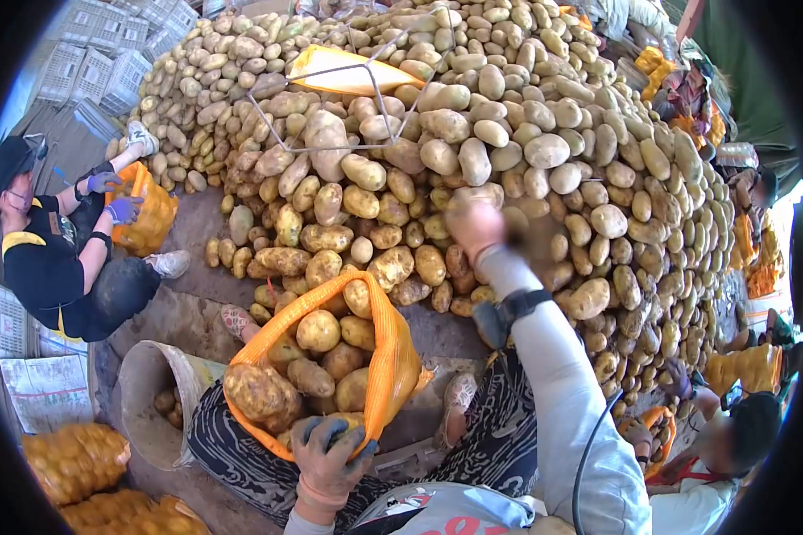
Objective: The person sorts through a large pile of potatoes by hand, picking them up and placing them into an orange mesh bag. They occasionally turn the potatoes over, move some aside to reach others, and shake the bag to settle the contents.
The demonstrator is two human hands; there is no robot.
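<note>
Dusty floor (210,259) under it all; nearest me, the left hand (332,459) has its fingers curled over the near rim of an orange mesh bag (396,343), open and part-filled with potatoes (318,331); beyond, the right hand (476,223) blurs at the potato heap (544,152), its grip impossible to tell; a wire frame (372,80) and a flat orange sack (352,71) lie farther up.

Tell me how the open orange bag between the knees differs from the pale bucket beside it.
The orange bag is flexible mesh; the pale bucket has smoother-looking walls. Potatoes fill the bag close to its rim, while only a few show deep in the bucket. The left hand is at the bag's rim; no hand touches the bucket. Both are open-topped.
</note>
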